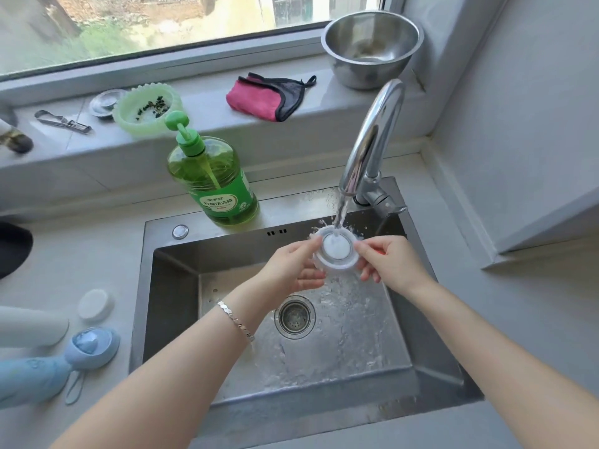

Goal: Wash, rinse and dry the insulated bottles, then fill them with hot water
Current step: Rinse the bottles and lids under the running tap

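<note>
Both hands hold a round white bottle lid (336, 247) over the steel sink (168, 286), right under the running faucet (369, 147). Water strikes the lid's middle and splashes outward. My left hand (291, 267) pinches its left rim and my right hand (389, 262) pinches its right rim. On the counter at the left lie a white insulated bottle (30, 327), a blue insulated bottle (48, 367) with a loop strap, and a loose white cap (95, 304).
A green dish soap pump bottle (212, 186) stands behind the sink. On the window sill sit a pink cloth (259, 97), a steel bowl (371, 48), a green strainer basket (147, 108), a metal drain plug (105, 103) and a peeler (63, 122).
</note>
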